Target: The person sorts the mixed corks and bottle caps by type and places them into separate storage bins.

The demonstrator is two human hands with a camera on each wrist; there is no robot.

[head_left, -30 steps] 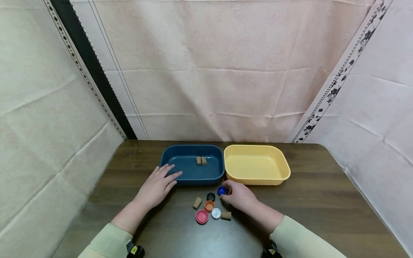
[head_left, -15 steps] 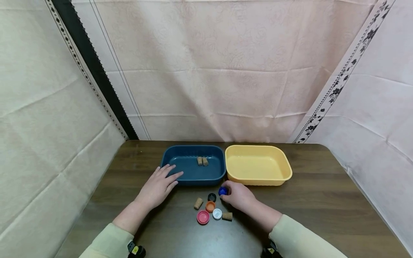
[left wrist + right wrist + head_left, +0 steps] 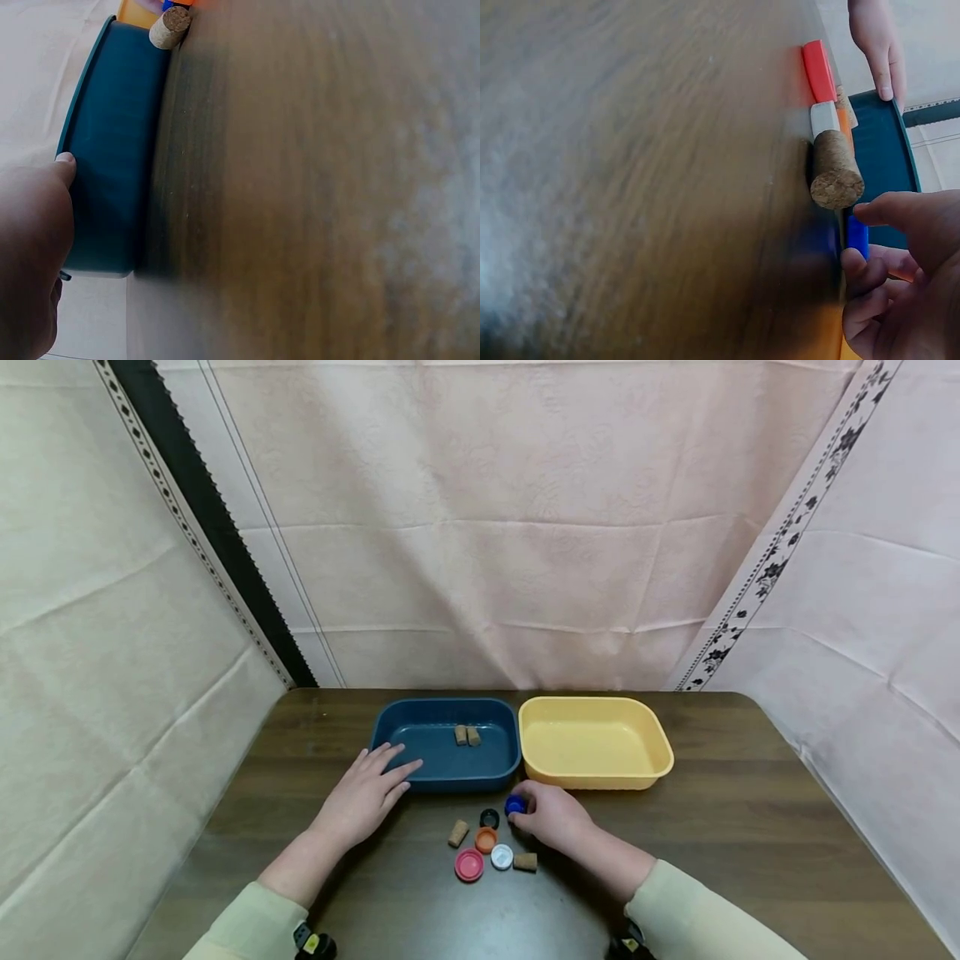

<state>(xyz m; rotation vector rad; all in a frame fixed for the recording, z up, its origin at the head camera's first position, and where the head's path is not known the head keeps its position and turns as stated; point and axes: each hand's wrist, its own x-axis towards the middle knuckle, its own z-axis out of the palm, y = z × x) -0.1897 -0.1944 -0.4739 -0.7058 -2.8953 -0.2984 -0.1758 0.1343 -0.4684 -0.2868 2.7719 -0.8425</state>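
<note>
My left hand (image 3: 362, 797) rests with fingers spread on the near left rim of the dark blue tray (image 3: 457, 783). Two corks (image 3: 467, 736) lie inside that tray. Just in front of the trays, my right hand (image 3: 553, 816) pinches a blue bottle cap (image 3: 857, 236) between thumb and fingers, low at the tabletop. Close by on the table are a black cap (image 3: 489, 818), an orange cap (image 3: 486, 840), a white cap (image 3: 502, 857) and a red cap (image 3: 469, 865). One cork (image 3: 458, 833) lies left of these caps, another cork (image 3: 836, 171) to their right.
A yellow tray (image 3: 596, 782) stands right beside the blue one, at the back of the brown wooden table (image 3: 720, 827). Pale cloth (image 3: 480, 527) hangs behind the table and along both sides.
Both hands hold nearly the same positions, the right one still on the blue cap. Only a slight shift of the head view shows.
</note>
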